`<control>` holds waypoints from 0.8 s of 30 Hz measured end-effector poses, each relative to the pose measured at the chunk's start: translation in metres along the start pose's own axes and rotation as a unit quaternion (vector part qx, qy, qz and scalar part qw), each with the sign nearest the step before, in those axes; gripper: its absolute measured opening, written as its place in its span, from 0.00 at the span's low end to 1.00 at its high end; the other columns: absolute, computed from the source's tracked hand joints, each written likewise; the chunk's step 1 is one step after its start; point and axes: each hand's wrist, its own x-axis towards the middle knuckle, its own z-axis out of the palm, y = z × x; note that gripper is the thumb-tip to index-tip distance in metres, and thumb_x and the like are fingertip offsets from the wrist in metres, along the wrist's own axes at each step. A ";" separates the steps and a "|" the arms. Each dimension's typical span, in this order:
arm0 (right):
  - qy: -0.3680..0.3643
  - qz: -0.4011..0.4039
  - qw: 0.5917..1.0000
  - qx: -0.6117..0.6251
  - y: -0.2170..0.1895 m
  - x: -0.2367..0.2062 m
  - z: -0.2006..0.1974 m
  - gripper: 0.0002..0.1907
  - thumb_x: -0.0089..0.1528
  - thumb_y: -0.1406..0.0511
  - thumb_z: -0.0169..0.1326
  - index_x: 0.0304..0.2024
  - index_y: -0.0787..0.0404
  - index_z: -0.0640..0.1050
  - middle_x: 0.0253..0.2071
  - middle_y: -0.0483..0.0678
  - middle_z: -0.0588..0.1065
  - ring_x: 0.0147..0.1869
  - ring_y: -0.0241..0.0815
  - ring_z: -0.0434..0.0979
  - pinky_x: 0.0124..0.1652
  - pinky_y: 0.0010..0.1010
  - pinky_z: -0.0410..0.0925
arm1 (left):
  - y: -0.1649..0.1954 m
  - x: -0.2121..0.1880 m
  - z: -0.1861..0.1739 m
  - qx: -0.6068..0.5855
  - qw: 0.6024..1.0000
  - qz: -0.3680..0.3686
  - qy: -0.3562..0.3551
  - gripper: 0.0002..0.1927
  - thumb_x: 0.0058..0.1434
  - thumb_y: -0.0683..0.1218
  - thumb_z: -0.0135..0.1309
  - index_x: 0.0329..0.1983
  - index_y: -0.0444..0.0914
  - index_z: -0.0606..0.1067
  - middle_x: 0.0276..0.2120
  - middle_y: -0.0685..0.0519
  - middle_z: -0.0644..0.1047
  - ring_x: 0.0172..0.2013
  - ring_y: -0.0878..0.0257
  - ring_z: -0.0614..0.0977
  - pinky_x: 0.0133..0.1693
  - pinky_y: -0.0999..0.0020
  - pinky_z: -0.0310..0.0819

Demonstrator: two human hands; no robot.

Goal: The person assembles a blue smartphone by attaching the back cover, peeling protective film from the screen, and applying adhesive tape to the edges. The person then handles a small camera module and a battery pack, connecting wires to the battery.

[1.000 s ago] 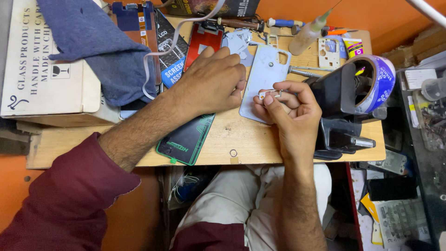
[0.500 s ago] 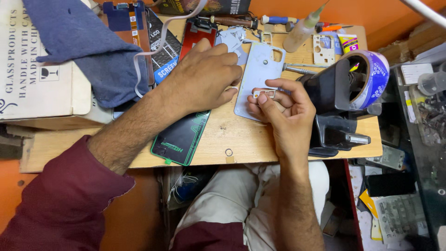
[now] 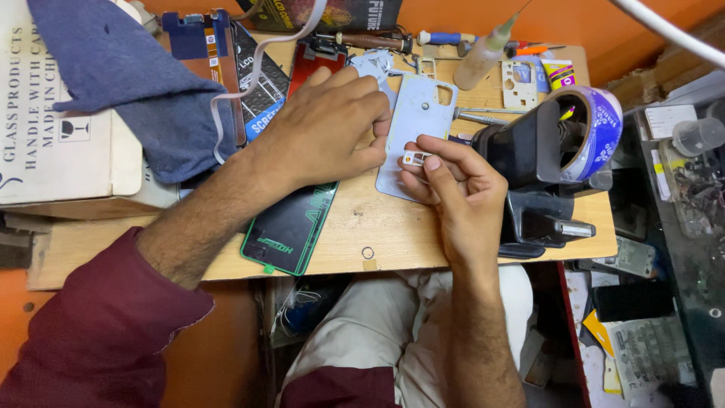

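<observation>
My left hand (image 3: 325, 128) lies on the wooden worktop (image 3: 377, 234), fingers pressing the left edge of a pale blue phone back cover (image 3: 414, 113). My right hand (image 3: 453, 189) pinches a small white tray-like part (image 3: 413, 158) between thumb and fingers, just over the cover's lower half. A dark phone screen with a green rim (image 3: 291, 227) lies under my left wrist.
A black vise-like holder (image 3: 529, 159) with a purple tape roll (image 3: 596, 128) stands right of my right hand. A blue cloth (image 3: 128, 83) on a cardboard box (image 3: 60, 136) is at left. Screwdrivers (image 3: 370, 39), a glue bottle (image 3: 483, 57) and small parts line the back edge.
My left hand has shifted slightly left on the cover. The small white part now shows more plainly between my right fingers. The camera view has drifted a little.
</observation>
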 end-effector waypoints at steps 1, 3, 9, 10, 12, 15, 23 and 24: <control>0.002 -0.001 1.000 -0.004 -0.001 0.000 0.000 0.13 0.70 0.72 0.52 0.55 0.74 0.76 0.49 0.58 0.79 0.51 0.44 0.83 0.51 0.32 0.79 | 0.001 0.002 -0.002 -0.046 0.999 -0.002 0.024 0.08 0.57 0.46 0.62 0.32 0.37 0.76 0.34 0.51 0.77 0.41 0.56 0.77 0.42 0.59 0.69; 0.007 -0.003 1.000 -0.011 -0.002 0.000 0.000 0.13 0.70 0.72 0.52 0.55 0.74 0.76 0.47 0.58 0.80 0.51 0.45 0.84 0.50 0.32 0.79 | 0.002 0.006 -0.004 -0.153 0.987 -0.037 0.029 0.08 0.61 0.45 0.61 0.36 0.36 0.76 0.34 0.53 0.78 0.38 0.61 0.79 0.41 0.64 0.73; 0.025 -0.005 1.000 -0.003 -0.003 0.001 -0.002 0.12 0.69 0.71 0.52 0.53 0.74 0.76 0.47 0.58 0.80 0.48 0.47 0.85 0.48 0.34 0.80 | 0.004 0.011 0.004 -0.456 0.880 -0.132 -0.035 0.07 0.69 0.45 0.58 0.42 0.35 0.75 0.33 0.57 0.77 0.32 0.74 0.75 0.33 0.74 0.71; 0.025 -0.006 1.000 0.000 -0.003 0.001 -0.002 0.12 0.69 0.71 0.52 0.53 0.74 0.76 0.46 0.58 0.80 0.49 0.47 0.85 0.48 0.34 0.80 | 0.004 0.012 0.006 -0.493 0.855 -0.154 -0.037 0.08 0.68 0.44 0.58 0.41 0.35 0.74 0.33 0.57 0.77 0.32 0.74 0.76 0.32 0.75 0.72; 0.024 -0.010 1.000 0.004 -0.002 0.002 -0.003 0.12 0.70 0.71 0.52 0.54 0.74 0.76 0.46 0.58 0.80 0.48 0.48 0.85 0.48 0.35 0.80 | 0.003 0.012 0.008 -0.529 0.826 -0.190 -0.035 0.08 0.67 0.44 0.59 0.41 0.35 0.73 0.33 0.56 0.77 0.30 0.73 0.77 0.30 0.76 0.74; 0.019 -0.018 1.000 0.003 0.000 0.002 -0.004 0.12 0.70 0.70 0.51 0.53 0.73 0.76 0.46 0.57 0.79 0.48 0.48 0.85 0.47 0.35 0.81 | 0.004 0.013 0.007 -0.533 0.817 -0.220 -0.016 0.10 0.65 0.43 0.60 0.41 0.35 0.71 0.32 0.54 0.78 0.27 0.72 0.79 0.29 0.76 0.76; 0.028 -0.007 1.000 -0.010 0.001 0.003 -0.005 0.13 0.70 0.69 0.51 0.54 0.72 0.76 0.46 0.55 0.79 0.47 0.47 0.85 0.45 0.34 0.80 | 0.008 0.016 0.002 -0.522 0.827 -0.208 -0.017 0.11 0.64 0.42 0.53 0.47 0.33 0.77 0.35 0.56 0.79 0.31 0.76 0.79 0.32 0.79 0.79; 0.027 -0.009 1.000 -0.010 0.002 0.002 -0.005 0.13 0.71 0.69 0.51 0.54 0.72 0.76 0.46 0.55 0.79 0.47 0.47 0.85 0.45 0.34 0.80 | 0.008 0.016 0.002 -0.519 0.831 -0.201 -0.019 0.10 0.66 0.42 0.54 0.48 0.33 0.76 0.35 0.56 0.78 0.31 0.75 0.79 0.31 0.78 0.78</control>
